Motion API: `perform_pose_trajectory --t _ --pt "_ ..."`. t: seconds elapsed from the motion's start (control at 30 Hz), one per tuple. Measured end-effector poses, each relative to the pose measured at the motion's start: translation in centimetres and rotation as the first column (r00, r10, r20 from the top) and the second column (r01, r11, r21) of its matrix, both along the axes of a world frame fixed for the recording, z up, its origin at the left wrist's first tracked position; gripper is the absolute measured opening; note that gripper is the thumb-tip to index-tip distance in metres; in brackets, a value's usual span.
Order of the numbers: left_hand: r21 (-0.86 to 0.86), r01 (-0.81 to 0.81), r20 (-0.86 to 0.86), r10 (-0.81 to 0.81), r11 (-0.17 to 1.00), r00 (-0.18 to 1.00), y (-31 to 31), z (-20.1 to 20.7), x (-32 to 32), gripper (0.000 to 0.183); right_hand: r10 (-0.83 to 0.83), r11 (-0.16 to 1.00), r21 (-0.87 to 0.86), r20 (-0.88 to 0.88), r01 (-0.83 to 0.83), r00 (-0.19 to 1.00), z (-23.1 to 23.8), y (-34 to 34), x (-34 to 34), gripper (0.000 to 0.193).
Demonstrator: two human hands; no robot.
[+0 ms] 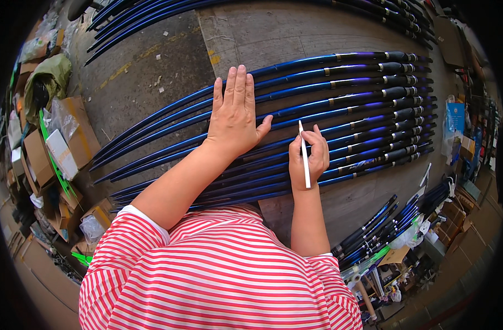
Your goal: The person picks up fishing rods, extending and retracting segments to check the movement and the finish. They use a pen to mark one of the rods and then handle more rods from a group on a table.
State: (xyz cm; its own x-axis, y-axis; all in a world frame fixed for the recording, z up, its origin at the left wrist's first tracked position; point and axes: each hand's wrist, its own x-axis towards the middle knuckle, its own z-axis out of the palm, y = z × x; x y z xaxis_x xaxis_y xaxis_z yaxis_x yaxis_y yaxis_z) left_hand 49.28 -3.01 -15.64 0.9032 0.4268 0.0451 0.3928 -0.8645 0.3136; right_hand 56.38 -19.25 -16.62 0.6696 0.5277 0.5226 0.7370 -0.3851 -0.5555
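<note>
In the head view, the 2 hands of the person are apart from each other. The left hand (234, 118) is flat, palm down, with 4 fingers extended and the thumb spread; it lies across the row of blue rods (332, 103), but whether it presses on them cannot be told. The right hand (315, 159) is closed on 1 white pen-like stick (304, 154), whose upper end points away from the body, over the rods. The rods lie side by side on a grey surface (251, 49), thin ends to the left, black grips (397, 67) to the right.

To do this step well, it seems best that the left palm rests lightly, so that no rod rolls against its neighbour. The right hand should probably hold the stick loosely and lift its end clear of the glossy finish, because a scratch could happen easily.
</note>
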Motion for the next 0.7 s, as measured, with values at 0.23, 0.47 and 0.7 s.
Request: perform_pose_trajectory --t 0.23,0.47,0.7 --pt "-0.021 -0.012 0.031 0.013 1.000 0.999 -0.1 0.2 0.0 0.082 -0.007 1.000 -0.008 0.025 0.007 1.000 0.1 0.1 0.1 0.012" --pt "-0.015 0.021 0.093 -0.020 1.000 0.995 -0.2 0.4 -0.3 0.080 -0.014 0.994 0.110 -0.015 0.016 1.000 1.4 -2.0 -0.7 0.012" --pt "-0.229 0.427 0.087 -0.418 0.875 0.904 -6.0 3.0 -4.9 0.087 0.028 0.994 0.102 -0.035 -0.025 0.999 0.7 -3.1 -1.3 0.017"
